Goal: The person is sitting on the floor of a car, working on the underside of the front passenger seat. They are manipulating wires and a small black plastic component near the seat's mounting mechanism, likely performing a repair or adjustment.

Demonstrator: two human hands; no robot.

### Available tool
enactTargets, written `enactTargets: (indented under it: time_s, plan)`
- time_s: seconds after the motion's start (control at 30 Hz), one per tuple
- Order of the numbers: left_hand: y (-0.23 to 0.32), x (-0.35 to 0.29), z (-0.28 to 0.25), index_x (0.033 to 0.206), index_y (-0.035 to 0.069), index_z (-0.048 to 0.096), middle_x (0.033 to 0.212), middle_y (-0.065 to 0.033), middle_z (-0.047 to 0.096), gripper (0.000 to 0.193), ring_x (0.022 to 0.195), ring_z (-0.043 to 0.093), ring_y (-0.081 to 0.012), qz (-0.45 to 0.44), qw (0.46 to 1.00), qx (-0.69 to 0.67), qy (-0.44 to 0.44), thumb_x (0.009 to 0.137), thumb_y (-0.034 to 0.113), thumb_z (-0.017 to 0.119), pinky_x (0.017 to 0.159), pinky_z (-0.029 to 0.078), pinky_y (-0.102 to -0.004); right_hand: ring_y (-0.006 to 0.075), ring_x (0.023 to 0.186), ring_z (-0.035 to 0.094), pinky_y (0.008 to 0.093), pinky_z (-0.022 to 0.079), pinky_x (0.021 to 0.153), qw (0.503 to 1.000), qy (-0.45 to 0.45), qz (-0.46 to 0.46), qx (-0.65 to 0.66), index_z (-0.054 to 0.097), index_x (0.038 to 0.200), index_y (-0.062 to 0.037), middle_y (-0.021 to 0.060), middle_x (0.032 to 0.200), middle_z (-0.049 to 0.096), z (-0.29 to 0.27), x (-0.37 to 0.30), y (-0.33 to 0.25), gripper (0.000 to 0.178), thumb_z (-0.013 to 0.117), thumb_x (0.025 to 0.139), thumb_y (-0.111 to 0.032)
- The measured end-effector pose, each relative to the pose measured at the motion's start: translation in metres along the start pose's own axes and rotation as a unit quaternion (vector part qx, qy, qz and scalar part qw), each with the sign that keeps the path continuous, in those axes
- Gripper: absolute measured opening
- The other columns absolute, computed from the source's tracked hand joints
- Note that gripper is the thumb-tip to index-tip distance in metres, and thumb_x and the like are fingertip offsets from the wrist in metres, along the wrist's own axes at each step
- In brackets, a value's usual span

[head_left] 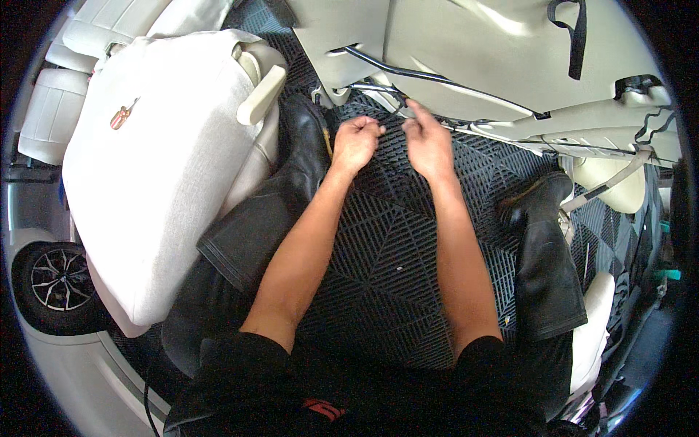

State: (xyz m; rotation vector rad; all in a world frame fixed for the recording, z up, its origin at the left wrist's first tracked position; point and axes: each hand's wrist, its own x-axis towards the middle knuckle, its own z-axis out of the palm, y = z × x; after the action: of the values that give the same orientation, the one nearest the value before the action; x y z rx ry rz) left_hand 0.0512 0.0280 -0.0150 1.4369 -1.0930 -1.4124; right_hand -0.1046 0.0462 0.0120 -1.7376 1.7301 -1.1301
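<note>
In front of a cream interior panel [451,44] of a vehicle, my two bare hands work close together over a dark ribbed floor mat [378,240]. My left hand [355,144] is closed, fingers curled; whatever they pinch is too small to make out. A short gap away, my right hand [429,146] has its index finger stretched toward the panel's lower edge, thumb apart from it, slightly blurred. Just beyond that fingertip hangs a thin dark cord-like piece [399,100]. A black strip [437,75] runs slantwise across the panel above both hands.
At left stands a white-covered seat [156,175] with a cream armrest [262,95]. A screwdriver [120,118] with a reddish handle lies on it. My black boots [306,135] flank the mat. A belt strap [608,186] crosses at right; a car wheel [62,279] shows outside.
</note>
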Motion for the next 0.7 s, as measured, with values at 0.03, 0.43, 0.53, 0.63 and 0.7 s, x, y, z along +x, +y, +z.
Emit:
enactTargets:
  time_s: [0.03,0.43,0.53,0.63,0.7]
  plan:
    - [0.001,0.0,-0.006,0.084,0.0,0.069,0.069,-0.0056,0.065,0.017,0.061,0.056,-0.0134,0.021,0.99,0.132,0.034,0.083,0.012,0.057,0.062,0.048,-0.0274,0.0411,0.105,0.062,0.0465,0.047,0.095,0.995,-0.042,0.065,-0.055,0.061,0.124,-0.007,0.0252,0.113,0.064,0.005,0.004,-0.003,0.035,0.052,0.093,-0.021]
    - [0.054,-0.003,0.023,0.084,-0.001,0.07,0.078,-0.0194,0.07,0.031,0.077,0.069,-0.0344,0.138,0.961,0.182,0.154,0.082,0.029,0.064,0.075,0.053,-0.0413,0.0397,0.087,0.066,0.0468,0.053,0.078,0.996,0.08,0.003,-0.035,0.06,0.126,-0.0109,0.0229,0.1,0.067,0.032,-0.007,0.019,0.037,0.055,0.089,-0.012]
    - [0.039,0.034,0.034,0.079,-0.001,0.071,0.069,-0.0098,0.068,0.036,0.061,0.062,-0.0157,0.033,0.979,0.167,0.115,0.08,0.035,0.073,0.062,0.05,-0.0321,0.0402,0.087,0.066,0.0469,0.053,0.079,0.997,0.072,-0.013,-0.026,0.055,0.132,-0.012,0.0218,0.101,0.066,0.036,-0.01,0.023,0.044,0.055,0.088,-0.009]
    - [0.02,0.047,0.036,0.076,-0.001,0.07,0.068,-0.0076,0.067,0.031,0.057,0.059,-0.0143,0.026,0.98,0.17,0.096,0.077,0.03,0.076,0.056,0.048,-0.0305,0.0393,0.089,0.065,0.0463,0.052,0.081,0.998,0.054,-0.018,-0.012,0.049,0.138,-0.0135,0.0204,0.102,0.065,0.04,-0.014,0.028,0.052,0.055,0.087,-0.007]
    - [0.017,0.05,0.036,0.074,-0.001,0.069,0.068,-0.0079,0.067,0.026,0.056,0.059,-0.0142,0.028,0.986,0.13,0.098,0.077,0.025,0.075,0.054,0.047,-0.0304,0.0369,0.093,0.065,0.0456,0.052,0.083,1.0,0.008,0.008,-0.012,0.044,0.142,-0.0146,0.0193,0.103,0.065,0.035,-0.019,0.026,0.057,0.056,0.086,-0.007]
